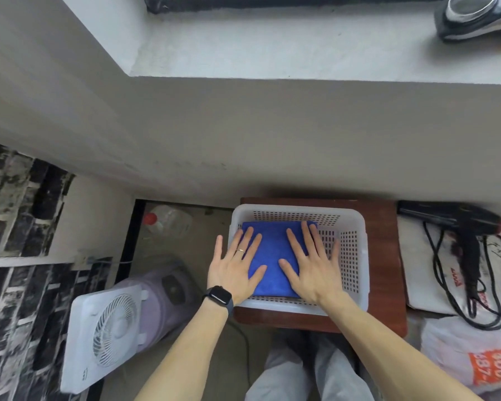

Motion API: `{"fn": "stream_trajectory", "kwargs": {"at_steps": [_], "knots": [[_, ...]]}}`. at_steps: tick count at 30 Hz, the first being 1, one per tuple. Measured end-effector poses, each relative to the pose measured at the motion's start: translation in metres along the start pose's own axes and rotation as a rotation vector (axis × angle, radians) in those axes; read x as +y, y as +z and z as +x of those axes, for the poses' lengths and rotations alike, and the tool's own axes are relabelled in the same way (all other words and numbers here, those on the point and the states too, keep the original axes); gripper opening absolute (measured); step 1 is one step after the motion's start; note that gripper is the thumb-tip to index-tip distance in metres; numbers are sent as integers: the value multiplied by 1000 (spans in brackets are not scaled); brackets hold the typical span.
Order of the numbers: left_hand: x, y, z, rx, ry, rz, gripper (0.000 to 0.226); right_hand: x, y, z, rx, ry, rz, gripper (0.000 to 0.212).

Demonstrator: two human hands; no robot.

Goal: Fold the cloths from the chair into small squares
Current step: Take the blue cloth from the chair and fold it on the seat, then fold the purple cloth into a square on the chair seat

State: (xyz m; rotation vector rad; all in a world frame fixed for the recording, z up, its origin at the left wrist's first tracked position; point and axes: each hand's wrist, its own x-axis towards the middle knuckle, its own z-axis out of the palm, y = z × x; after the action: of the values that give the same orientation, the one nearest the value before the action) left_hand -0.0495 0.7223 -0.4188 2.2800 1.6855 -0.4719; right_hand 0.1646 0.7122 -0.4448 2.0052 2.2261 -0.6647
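A folded blue cloth [272, 253] lies flat in the left part of a white perforated plastic basket [355, 256]. The basket stands on a reddish-brown wooden chair seat [385, 285]. My left hand [235, 264], with a ring and a black watch at the wrist, presses flat on the cloth's left edge, its outer fingers over the basket rim. My right hand [310, 264] lies flat with spread fingers on the cloth's right side. Neither hand grips anything.
A white box fan [104, 337] leans on a purple appliance at the lower left. A clear jug with a red cap [165, 221] stands by the wall. A black hair dryer with cord [472, 241] lies on bags to the right. A ledge above holds a shoe [475, 15].
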Motion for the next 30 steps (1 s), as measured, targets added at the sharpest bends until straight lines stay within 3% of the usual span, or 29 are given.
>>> {"fn": "stream_trajectory", "kwargs": {"at_steps": [9,14,20,25,30], "knots": [[8,18,13,-61,-54,42,73,4,15,10,-114,84,19,69],[10,4,17,-128,-70,106,71,-6,-2,10,-282,142,47,71],[15,-43,5,-175,-36,207,69,-3,-58,7,-404,0,-32,73],[14,-86,-60,-64,-365,-101,58,-16,-126,2,-356,-231,-113,48],[-10,-103,-181,92,-774,-392,51,-110,-183,-22,-359,-650,4,36]]}}
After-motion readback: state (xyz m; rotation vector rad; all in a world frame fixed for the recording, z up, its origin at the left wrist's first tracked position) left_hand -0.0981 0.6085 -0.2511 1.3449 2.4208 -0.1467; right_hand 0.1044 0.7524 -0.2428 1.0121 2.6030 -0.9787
